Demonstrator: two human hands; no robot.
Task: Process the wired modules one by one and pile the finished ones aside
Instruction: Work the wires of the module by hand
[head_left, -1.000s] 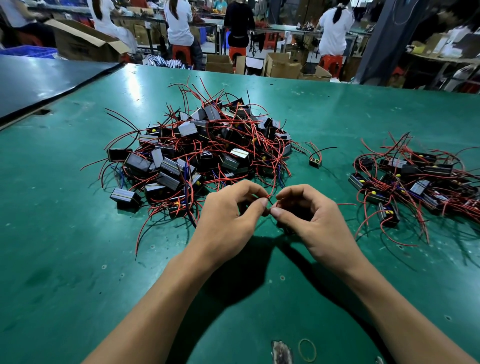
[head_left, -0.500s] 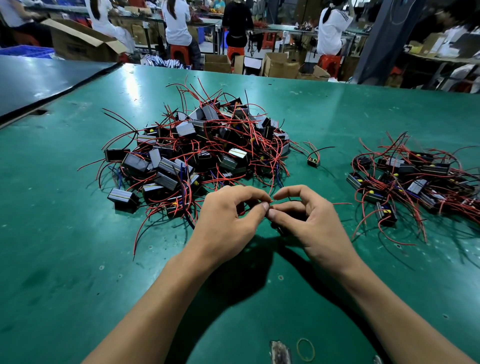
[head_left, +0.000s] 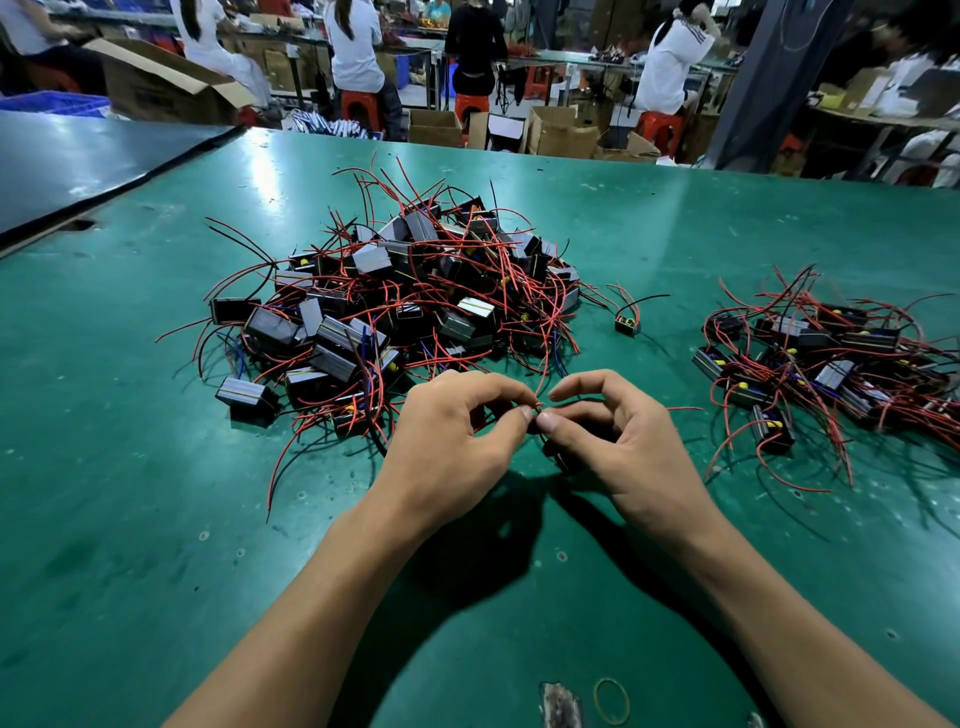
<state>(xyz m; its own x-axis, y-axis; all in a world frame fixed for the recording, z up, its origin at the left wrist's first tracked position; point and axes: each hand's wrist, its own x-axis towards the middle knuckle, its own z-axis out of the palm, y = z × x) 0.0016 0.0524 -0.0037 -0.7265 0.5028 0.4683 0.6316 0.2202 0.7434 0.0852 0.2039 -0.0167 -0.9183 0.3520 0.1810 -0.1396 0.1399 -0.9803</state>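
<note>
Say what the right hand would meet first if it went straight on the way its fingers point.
Likely the left hand: the right hand points leftward, both pinching one red wire, fingertips almost touching.

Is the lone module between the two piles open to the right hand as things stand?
Probably yes: the lone module lies on bare table beyond the right hand, nothing between, though that hand now pinches a red wire.
</note>
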